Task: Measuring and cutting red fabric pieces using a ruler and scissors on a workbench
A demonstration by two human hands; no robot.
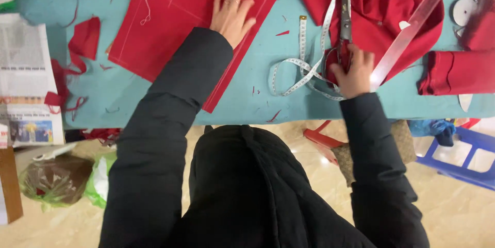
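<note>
Now, left hand: (232,15) lies flat, fingers spread, pressing the red cloth panel (175,16) (chalk lines show on it).
Right hand: (353,72) closed around the handles of the scissors (344,16), whose blades point away from the person, over a heap of red cloth (386,5).
Tape measure: (304,67) loops between the hands, touching the right one.
Clear ruler: (412,26) slants just right of the right hand.
Table: (247,88) teal, under both hands.

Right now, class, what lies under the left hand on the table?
The left hand presses flat on a red fabric panel marked with chalk lines, spread on the blue table. Whatever the panel covers beneath the palm cannot be seen.
</note>
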